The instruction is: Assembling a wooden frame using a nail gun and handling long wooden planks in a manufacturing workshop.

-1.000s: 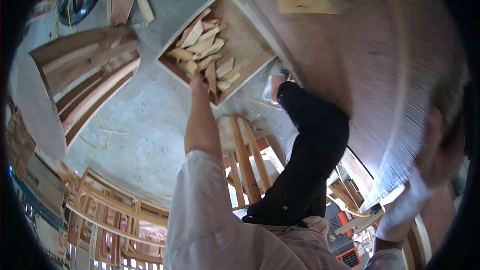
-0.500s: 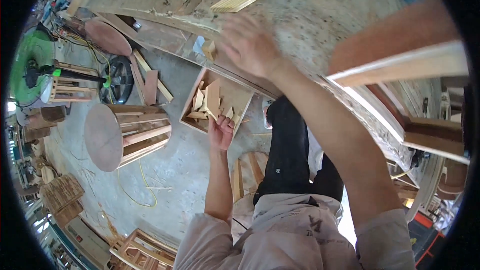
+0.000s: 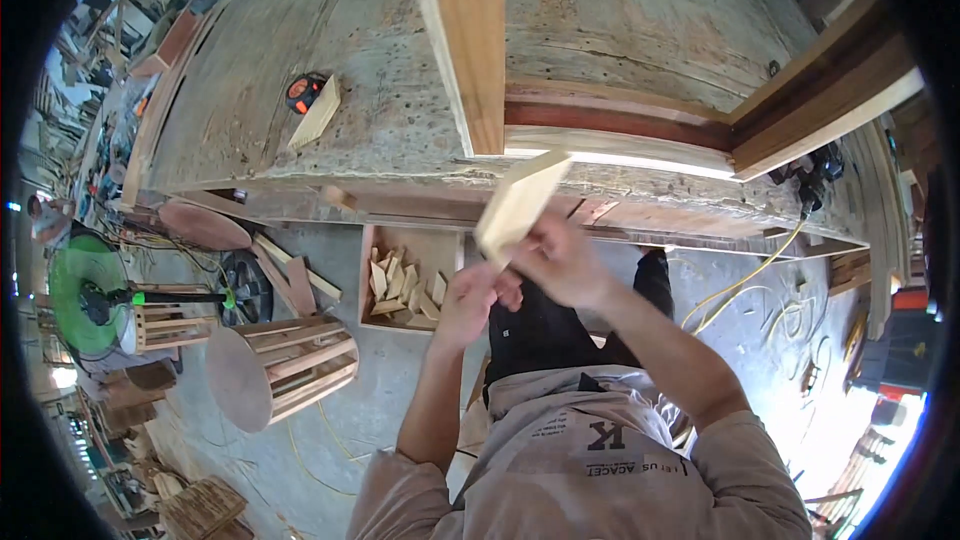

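A pale, slant-ended wood block [image 3: 525, 198] is raised in front of the bench edge. My right hand [image 3: 562, 262], slightly blurred, is closed around its lower right side. My left hand [image 3: 470, 305] has its fingers curled at the block's bottom tip, where the exact contact is partly hidden. Below and left of the hands is an open wooden box [image 3: 412, 238] holding several similar offcuts [image 3: 400, 280]. On the bench a matching slanted block [image 3: 317, 112] lies against a black and orange tape measure [image 3: 305, 92].
A wooden frame [image 3: 620, 130] stands on the worn workbench [image 3: 400, 140], its upright [image 3: 465, 40] rising before me. A slatted round stool [image 3: 240, 380] lies sideways on the floor beside a green fan [image 3: 85, 295]. A yellow cord [image 3: 745, 270] hangs at the right.
My right hand has come back from over the bench to the block. My left hand has raised the block from above the box, up and right. The view has turned right toward the frame.
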Tool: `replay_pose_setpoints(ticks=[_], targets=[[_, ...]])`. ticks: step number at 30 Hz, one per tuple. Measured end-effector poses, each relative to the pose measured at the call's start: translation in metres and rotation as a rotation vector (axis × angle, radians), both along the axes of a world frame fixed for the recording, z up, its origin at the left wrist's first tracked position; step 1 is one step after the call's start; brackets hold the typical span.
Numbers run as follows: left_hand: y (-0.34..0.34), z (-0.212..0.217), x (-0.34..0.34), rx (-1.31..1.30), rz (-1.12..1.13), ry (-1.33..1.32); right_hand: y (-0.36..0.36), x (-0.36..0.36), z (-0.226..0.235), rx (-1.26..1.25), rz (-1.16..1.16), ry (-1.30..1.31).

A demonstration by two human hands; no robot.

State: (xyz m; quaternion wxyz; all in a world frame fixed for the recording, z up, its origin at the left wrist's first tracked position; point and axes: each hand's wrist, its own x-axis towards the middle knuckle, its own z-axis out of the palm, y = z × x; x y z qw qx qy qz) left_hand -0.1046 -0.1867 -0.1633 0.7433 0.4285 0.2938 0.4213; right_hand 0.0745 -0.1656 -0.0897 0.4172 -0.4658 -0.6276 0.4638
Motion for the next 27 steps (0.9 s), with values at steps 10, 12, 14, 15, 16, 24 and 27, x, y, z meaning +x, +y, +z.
replay_pose_setpoints(ticks=[10,12,14,15,16,24,27], targets=[[0.073,0.226,0.034,1.289,0.372,0.749,0.097,0.11,0.009,0.609,-0.157,-0.803],[0.084,0.266,0.053,1.369,0.303,0.801,0.106,0.096,-0.007,0.614,-0.141,-0.817],[0.105,0.286,0.075,1.423,0.133,0.959,0.107,0.094,-0.018,0.592,-0.191,-0.63],[0.115,0.291,0.084,1.46,-0.034,1.118,0.107,0.096,-0.021,0.592,-0.195,-0.624],[0.125,0.291,0.094,1.463,-0.035,1.127,0.106,0.097,-0.022,0.61,-0.187,-0.565],[0.183,0.233,0.135,1.365,-0.629,2.066,0.107,0.127,-0.04,0.577,-0.209,-0.435],[0.184,0.232,0.136,1.245,-0.555,2.067,0.108,0.125,-0.037,0.594,-0.261,-0.429]])
